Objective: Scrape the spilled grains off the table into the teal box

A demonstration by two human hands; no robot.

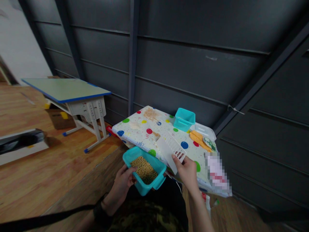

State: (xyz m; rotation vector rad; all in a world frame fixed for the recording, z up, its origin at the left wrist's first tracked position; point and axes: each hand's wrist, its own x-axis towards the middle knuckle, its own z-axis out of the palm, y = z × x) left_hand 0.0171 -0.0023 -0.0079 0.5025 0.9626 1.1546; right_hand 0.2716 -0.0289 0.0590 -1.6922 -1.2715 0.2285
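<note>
My left hand grips the near-left rim of a teal plastic bin, thumb over the edge. Yellowish soybeans cover the bin's bottom, and it hangs just off the table's front edge. In my right hand is a flat white plastic scraper with slots along one side, pinched between thumb and fingers. Its far end lies at a small pile of tan grains on the table. Whether the slotted part and the plain white part are one piece, I cannot tell.
A dotted cloth covers the table. On it are a brown scattered heap, a pale powdery patch, a second teal bin, a clear tray, an orange cloth and a round patterned item. A desk stands left.
</note>
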